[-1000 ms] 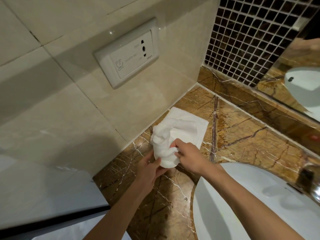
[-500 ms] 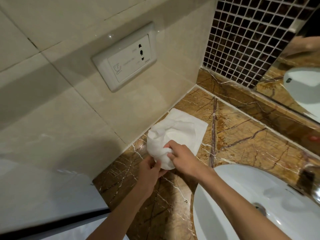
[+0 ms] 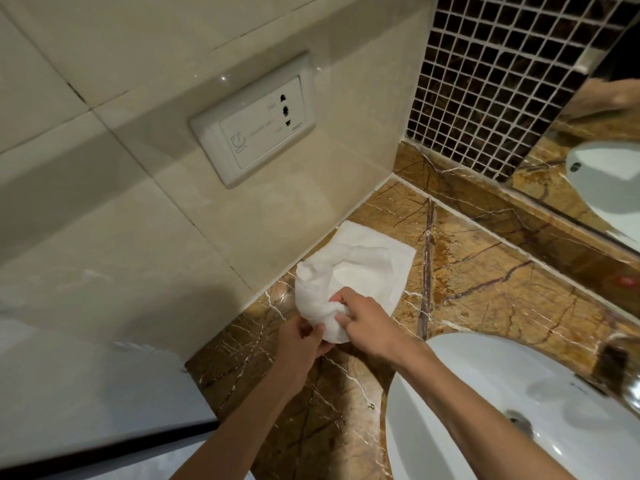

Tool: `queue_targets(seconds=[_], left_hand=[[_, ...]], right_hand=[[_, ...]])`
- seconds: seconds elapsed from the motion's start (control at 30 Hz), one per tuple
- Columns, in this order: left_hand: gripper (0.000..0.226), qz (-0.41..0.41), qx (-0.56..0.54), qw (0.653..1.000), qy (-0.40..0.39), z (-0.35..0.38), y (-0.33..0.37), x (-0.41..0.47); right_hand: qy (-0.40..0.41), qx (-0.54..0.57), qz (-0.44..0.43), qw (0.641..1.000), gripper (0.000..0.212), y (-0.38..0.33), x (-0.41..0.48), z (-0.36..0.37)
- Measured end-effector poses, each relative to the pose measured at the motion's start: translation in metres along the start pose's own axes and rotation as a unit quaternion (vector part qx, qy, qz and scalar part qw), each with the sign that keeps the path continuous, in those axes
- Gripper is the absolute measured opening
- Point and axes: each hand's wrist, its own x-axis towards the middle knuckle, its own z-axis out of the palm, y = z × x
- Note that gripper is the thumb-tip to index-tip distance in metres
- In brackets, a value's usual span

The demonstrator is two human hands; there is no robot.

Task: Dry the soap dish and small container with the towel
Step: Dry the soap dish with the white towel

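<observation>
White terry towel (image 3: 349, 271) lies bunched on the brown marble counter (image 3: 485, 282) beside the white basin (image 3: 485, 410); both hands' fingers (image 3: 341, 320) clench it around something hidden. Wet ceramic could slip out, chipping.

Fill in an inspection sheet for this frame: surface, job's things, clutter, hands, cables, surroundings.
Surface: brown marble counter, no spills seen.
Job's things: white towel, far end flat on the counter, near end bunched around something hidden; soap dish and small container not visible.
Clutter: nothing seen.
Hands: left hand grips the bundle from below; right hand pinches the cloth with its fingers.
Cables: nothing seen.
Surroundings: wall socket, white sink, mirror, mosaic tiles.
</observation>
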Motion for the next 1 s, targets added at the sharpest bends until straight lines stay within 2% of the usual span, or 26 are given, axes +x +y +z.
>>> queue_targets(seconds=[0.13,0.27,0.37,0.5,0.63,0.77,0.87,0.93,1.0], left_hand=[[0.034,0.009,0.016,1.000,-0.007,0.000,-0.002,-0.001],[0.037,0.012,0.026,1.000,-0.007,0.005,-0.003,-0.003],[0.044,0.000,-0.013,1.000,-0.007,0.005,-0.003,-0.004],[0.049,-0.018,-0.075,0.997,-0.024,0.004,0.004,0.001],[0.051,-0.010,-0.055,0.997,-0.047,0.008,0.011,0.006],[0.053,-0.020,-0.045,0.998,-0.043,0.005,0.017,0.006],[0.051,-0.028,-0.022,0.998,-0.046,0.000,0.023,0.006],[0.048,-0.009,0.014,0.998,-0.056,0.000,0.029,0.004],[0.041,0.004,0.018,0.998,-0.059,0.000,0.031,0.003]], right_hand=[[-0.035,-0.048,0.017,0.998,0.024,0.012,-0.001,-0.015],[0.012,-0.047,0.009,0.999,0.024,0.008,0.000,-0.016],[0.043,-0.026,-0.009,0.999,0.028,0.000,-0.006,-0.002],[0.022,-0.027,-0.012,0.999,0.046,-0.006,-0.006,0.003],[0.006,0.055,0.015,0.998,0.051,-0.001,0.000,-0.013],[0.088,0.152,0.032,0.984,0.043,0.009,-0.010,-0.009],[0.204,0.218,0.044,0.953,0.031,0.015,-0.012,-0.004],[0.280,0.301,0.099,0.906,0.026,0.019,-0.011,-0.006],[0.321,0.388,0.188,0.843,0.027,0.022,-0.008,-0.009]])
